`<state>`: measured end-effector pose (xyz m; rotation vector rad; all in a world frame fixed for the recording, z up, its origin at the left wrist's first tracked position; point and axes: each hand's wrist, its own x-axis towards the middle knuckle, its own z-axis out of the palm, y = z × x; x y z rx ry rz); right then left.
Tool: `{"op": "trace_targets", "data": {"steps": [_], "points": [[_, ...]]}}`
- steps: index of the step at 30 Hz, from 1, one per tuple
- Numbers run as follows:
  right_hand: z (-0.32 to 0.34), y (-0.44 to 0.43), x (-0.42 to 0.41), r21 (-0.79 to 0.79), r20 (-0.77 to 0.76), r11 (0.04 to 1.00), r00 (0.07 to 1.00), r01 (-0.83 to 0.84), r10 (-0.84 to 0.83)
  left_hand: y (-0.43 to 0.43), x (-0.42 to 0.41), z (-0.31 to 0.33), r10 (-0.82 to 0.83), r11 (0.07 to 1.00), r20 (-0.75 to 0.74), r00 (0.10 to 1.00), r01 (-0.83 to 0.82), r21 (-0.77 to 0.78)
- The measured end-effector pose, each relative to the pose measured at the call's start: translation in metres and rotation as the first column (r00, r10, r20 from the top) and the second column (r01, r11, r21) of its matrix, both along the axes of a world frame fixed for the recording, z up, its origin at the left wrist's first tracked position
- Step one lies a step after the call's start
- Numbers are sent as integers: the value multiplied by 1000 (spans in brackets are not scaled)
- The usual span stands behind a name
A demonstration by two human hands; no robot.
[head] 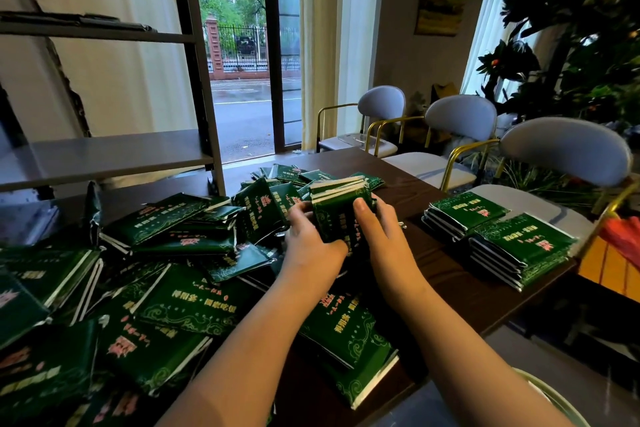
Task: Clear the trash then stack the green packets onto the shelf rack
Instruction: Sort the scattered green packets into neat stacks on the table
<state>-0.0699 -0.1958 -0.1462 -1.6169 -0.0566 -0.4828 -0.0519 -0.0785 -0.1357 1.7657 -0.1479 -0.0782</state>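
At the centre of the frame, I held a bundle of green packets (pixel 337 215) on edge between both hands, just above the dark table (pixel 436 274). My left hand (pixel 311 246) gripped its left side with the fingers curled round it, and my right hand (pixel 384 236) clamped the right side, thumb pressed on the front face. A loose heap of packets (pixel 156 270) sprawled over the lower left and middle of the frame, some under my forearms. At the right edge of the table sat two neat stacks (pixel 502 236), touching each other. The shelf rack (pixel 104 156) stood at the upper left, its near shelf bare of green packets. Grey chairs (pixel 460 118) lined the table's right side.
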Motion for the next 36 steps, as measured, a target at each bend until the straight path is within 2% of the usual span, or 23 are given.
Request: {"op": "trace_targets", "data": {"steps": [3,7,10,13,20,24,27,31,36], "points": [[-4,3,1,-35,48,999,999,12,-11,-3,-4,1,-27,1000,20,999,27,14],[-3,-1,1,35,87,996,993,77,-80,2,0,0,-93,991,21,995,94,-95],[-2,-1,0,57,96,995,991,84,-89,2,-1,-2,-157,987,-7,988,157,-20],[-3,-3,0,51,103,992,987,117,-121,-1,-3,-3,-151,988,-35,988,153,38],[0,3,-1,67,31,997,999,-45,43,2,-1,1,-117,990,53,992,121,-75],[1,2,-4,16,64,998,996,-58,57,0,-4,3,-178,984,44,983,177,15],[1,2,-5,67,76,997,997,-23,18,0,-3,2,-155,988,77,985,154,15],[0,4,-3,26,52,1000,999,-12,10,0,-2,-1,-213,973,5,977,212,93],[-1,0,-4,67,50,998,999,-1,-2,-2,-1,-3,-302,933,-42,952,305,190]]}}
